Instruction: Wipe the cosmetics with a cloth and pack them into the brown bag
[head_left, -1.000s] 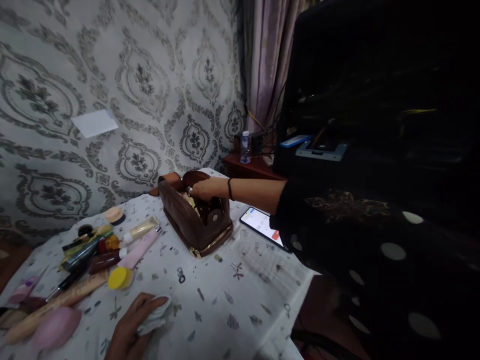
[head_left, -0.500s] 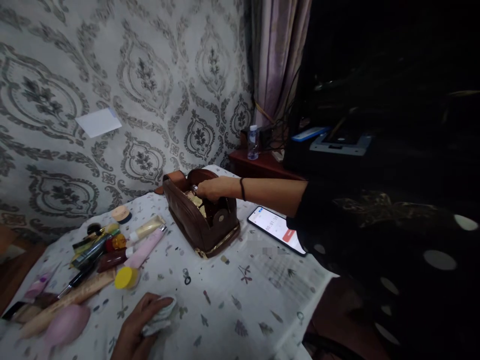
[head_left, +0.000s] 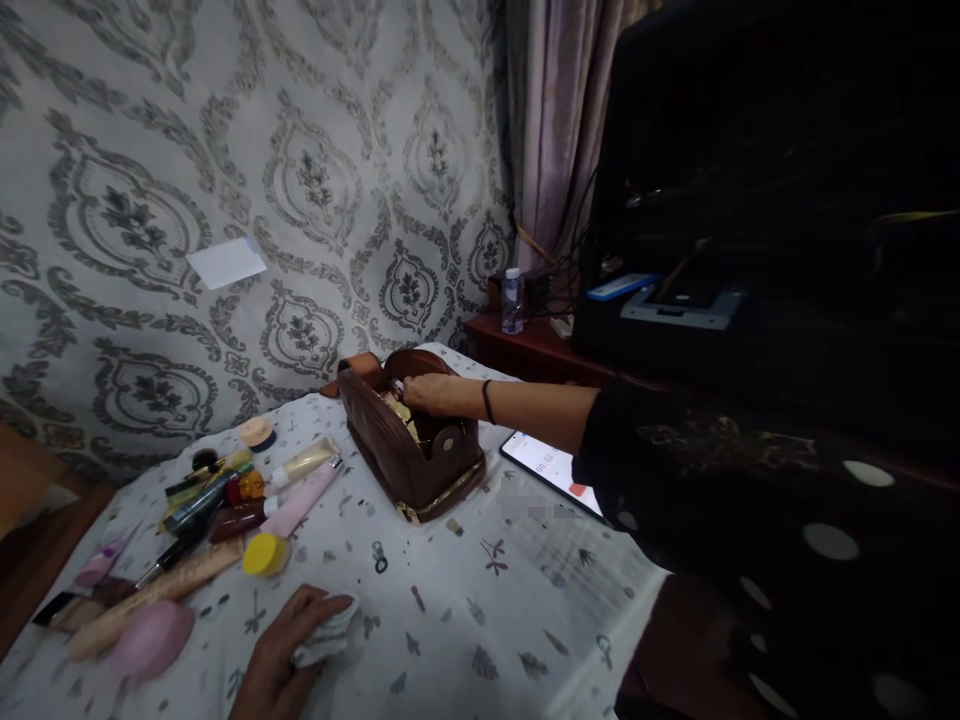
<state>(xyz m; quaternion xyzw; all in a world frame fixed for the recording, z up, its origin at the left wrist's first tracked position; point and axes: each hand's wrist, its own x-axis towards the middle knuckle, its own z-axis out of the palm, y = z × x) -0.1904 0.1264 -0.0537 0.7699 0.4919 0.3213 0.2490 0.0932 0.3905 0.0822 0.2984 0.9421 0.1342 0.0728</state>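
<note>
Damask wallpaper (head_left: 127, 220) in grey and cream, with a mauve curtain (head_left: 559, 130) at the corner and a white paper sheet (head_left: 226, 263) flat against the wall. Below, a worktop (head_left: 517, 640) under a white cloth printed with small motifs. Farther back, beyond the worktop, a dark red wooden side table (head_left: 525, 350) bearing a plastic water bottle (head_left: 512, 302).

Near the worktop's far edge, an open brown leather toiletry bag (head_left: 397, 465) with gilt zip edging, standing just beside a lit smartphone (head_left: 551, 470). Right hand (head_left: 435, 393), black wristband at the wrist, reaching over the bag's rim, fingers angled down among gold-toned contents; any pinch hidden, grip impossible to tell.

Left of the bag, a loose group of cosmetics: a pink tube (head_left: 304, 497), a cream tube (head_left: 306, 462), a yellow cap (head_left: 264, 553) and a pink sponge (head_left: 154, 640). Near the worktop's near edge, left hand (head_left: 292, 650), fingers curled over a folded white cloth (head_left: 328, 632).
</note>
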